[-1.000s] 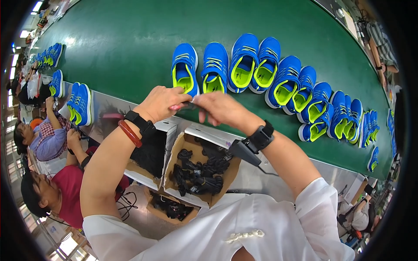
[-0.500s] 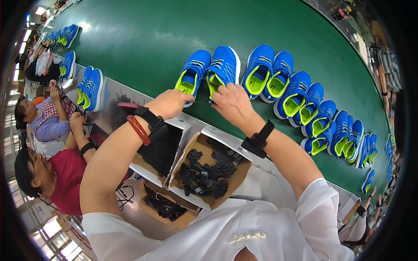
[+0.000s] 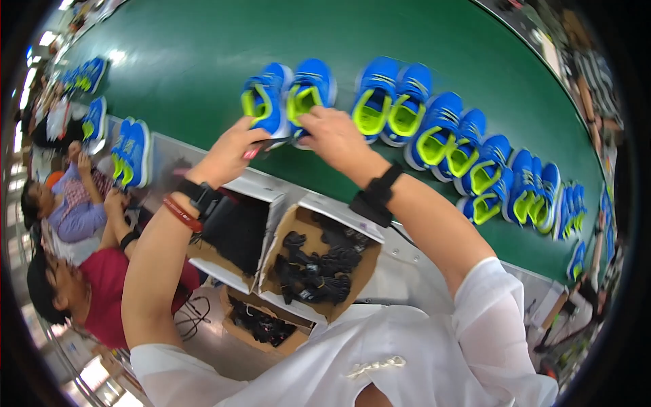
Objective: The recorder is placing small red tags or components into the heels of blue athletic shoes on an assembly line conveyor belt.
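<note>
A pair of blue sneakers with lime-green linings and white soles sits before me on the green table [image 3: 203, 81]. My left hand [image 3: 230, 152] is closed around a slim red-handled tool [image 3: 252, 150], its dark end pointing toward the heels; its exact kind is unclear. That hand's fingers are at the heel of the left sneaker [image 3: 277, 91]. Over at the right sneaker [image 3: 313, 78], my right hand [image 3: 336, 136] pinches the back of the collar, thumb and fingertips at the opening. Both hands are slightly smeared by motion.
More blue sneakers [image 3: 434, 129] run in a curved row to the right. Open cartons of bundled black cords [image 3: 319, 264] and dark material [image 3: 237, 234] stand below the table edge. Two seated people [image 3: 102, 292] work at the left, near another sneaker pair [image 3: 132, 152].
Both hands and the sneaker pair appear farther left; the whole view has shifted too. The left sneaker has turned. The red handle now shows below my left fingers, and my right fingers reach the collar.
</note>
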A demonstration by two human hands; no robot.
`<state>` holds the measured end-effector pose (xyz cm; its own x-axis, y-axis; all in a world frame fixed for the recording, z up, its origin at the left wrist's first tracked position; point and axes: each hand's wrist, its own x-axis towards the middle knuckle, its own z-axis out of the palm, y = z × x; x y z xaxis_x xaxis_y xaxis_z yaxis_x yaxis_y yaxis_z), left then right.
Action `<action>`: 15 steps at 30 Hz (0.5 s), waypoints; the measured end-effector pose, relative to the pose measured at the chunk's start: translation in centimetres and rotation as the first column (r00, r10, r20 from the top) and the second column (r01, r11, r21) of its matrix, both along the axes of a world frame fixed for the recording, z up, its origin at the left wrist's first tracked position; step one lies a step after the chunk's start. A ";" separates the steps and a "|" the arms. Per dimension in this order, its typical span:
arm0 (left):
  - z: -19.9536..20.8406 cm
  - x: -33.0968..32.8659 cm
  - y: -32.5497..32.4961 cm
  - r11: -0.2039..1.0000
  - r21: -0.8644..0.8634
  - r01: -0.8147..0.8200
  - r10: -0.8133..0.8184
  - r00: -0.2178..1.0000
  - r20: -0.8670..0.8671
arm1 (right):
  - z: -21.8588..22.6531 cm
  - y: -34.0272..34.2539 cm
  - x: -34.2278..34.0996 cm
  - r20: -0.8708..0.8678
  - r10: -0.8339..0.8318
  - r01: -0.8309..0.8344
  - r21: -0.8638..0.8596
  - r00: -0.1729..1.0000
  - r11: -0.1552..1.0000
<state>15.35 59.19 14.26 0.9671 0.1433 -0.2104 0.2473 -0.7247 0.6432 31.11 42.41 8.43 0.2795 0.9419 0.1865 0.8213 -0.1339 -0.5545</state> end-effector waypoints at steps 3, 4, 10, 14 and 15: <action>-0.9 -1.0 -0.7 0.935 0.305 0.182 -0.126 0.973 -0.193 | 0.9 -2.9 0.0 -0.131 -0.010 0.018 0.058 0.991 0.998; -1.0 -0.6 -0.9 0.891 0.373 0.259 -0.166 0.950 -0.264 | 2.0 -4.2 0.3 -0.163 -0.016 0.016 -0.002 0.987 1.000; -0.9 6.7 -6.5 0.823 0.540 0.177 -0.237 0.971 0.043 | 7.1 -21.8 4.3 -0.408 -0.262 0.281 -0.014 0.875 0.960; -2.7 11.1 -12.6 0.816 0.495 0.298 -0.361 0.932 0.033 | 9.5 -36.6 6.5 -0.394 -0.770 0.598 -0.484 0.503 0.639; -3.8 11.7 -13.0 0.834 0.457 0.309 -0.348 0.938 0.000 | 9.7 -40.2 6.6 -0.351 -0.828 0.635 -0.531 0.438 0.561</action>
<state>27.06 46.16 10.46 0.9844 -0.1266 -0.1219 -0.0944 -0.9659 0.2411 37.69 2.19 18.11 0.8390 0.2990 -0.4545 -0.0781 -0.7605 -0.6446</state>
